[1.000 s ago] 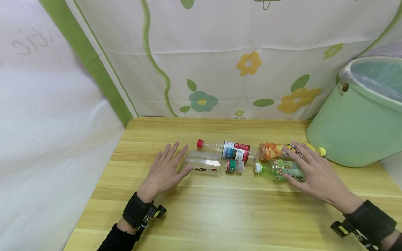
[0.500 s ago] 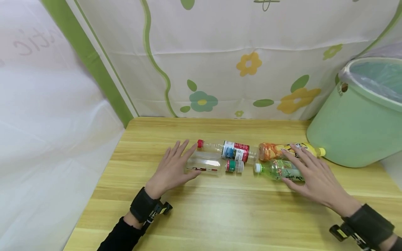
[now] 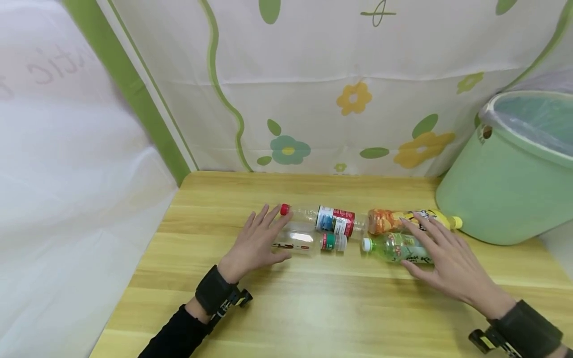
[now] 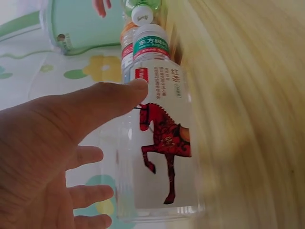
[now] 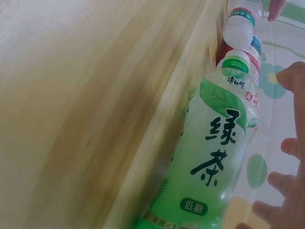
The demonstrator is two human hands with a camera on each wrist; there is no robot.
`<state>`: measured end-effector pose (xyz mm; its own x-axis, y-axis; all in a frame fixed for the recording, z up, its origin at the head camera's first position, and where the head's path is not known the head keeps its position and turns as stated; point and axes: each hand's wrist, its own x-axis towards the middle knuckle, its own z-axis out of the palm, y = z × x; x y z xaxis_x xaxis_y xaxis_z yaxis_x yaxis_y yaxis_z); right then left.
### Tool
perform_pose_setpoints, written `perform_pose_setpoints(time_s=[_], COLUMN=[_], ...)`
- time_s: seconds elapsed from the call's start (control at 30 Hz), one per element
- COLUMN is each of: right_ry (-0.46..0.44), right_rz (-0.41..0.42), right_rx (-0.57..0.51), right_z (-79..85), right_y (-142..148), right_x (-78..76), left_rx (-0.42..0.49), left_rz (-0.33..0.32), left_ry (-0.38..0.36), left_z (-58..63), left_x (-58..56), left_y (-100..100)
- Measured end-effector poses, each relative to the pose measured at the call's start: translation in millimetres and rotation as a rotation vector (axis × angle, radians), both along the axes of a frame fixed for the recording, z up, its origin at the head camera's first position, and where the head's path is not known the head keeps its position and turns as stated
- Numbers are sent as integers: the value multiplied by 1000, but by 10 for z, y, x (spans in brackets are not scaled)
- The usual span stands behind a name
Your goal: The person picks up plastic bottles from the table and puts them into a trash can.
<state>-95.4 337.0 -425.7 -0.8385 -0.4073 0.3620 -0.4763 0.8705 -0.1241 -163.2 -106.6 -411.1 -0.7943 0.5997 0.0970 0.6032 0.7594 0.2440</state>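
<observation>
A pale wood-grain table (image 3: 322,308) fills the near half of the scene, its planks' streaks running left to right. Behind it hangs a white backdrop (image 3: 309,54) printed with yellow and teal flowers, leaves and a green vine; a plain white sheet (image 3: 76,199) with faint lettering covers the left side. At the far right, a mint-green bin (image 3: 501,199) with a clear liner (image 3: 515,124) over its rim stands leaning a little in the view.

Four plastic bottles lie on their sides across the middle of the table, in two pairs. In the left pair, the clear horse-print tea bottle (image 3: 297,238) is nearer, cap to the right; the red-capped bottle (image 3: 335,221) lies just beyond, cap to the left. In the right pair, the green tea bottle (image 3: 398,247) is nearer, white cap leftward, and the orange-and-yellow drink bottle (image 3: 382,221) is farther, its yellow cap pointing toward the bin.

The left hand (image 3: 257,243) is spread at the horse-print bottle's left end, fingertips near the red cap, thumb along the near side. The right hand (image 3: 456,263) spreads above the right pair, its thumb at the green bottle's near side. Both hands' fingers are extended and grip nothing; whether they touch plastic cannot be told.
</observation>
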Motion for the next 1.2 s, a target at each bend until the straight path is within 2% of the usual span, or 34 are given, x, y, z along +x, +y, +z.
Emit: perform_pose_setpoints(time_s=[0.27, 0.5, 0.7, 0.97, 1.2], right_ry=[-16, -16, 2, 2, 1], right_rz=[-11, -12, 10, 11, 14], right_rx=[-15, -10, -17, -19, -32], right_z=[-33, -59, -70, -49, -17], right_y=[-26, -59, -66, -76, -71], right_x=[38, 68, 60, 66, 57], left_rx=[6, -7, 1, 32, 54], left_rz=[-20, -27, -41, -57, -78], left_ry=[9, 24, 104, 136, 115], left_z=[-124, -177, -219, -225, -197], left_x=[5, 17, 23, 9, 22], left_y=[22, 83, 108, 129, 136])
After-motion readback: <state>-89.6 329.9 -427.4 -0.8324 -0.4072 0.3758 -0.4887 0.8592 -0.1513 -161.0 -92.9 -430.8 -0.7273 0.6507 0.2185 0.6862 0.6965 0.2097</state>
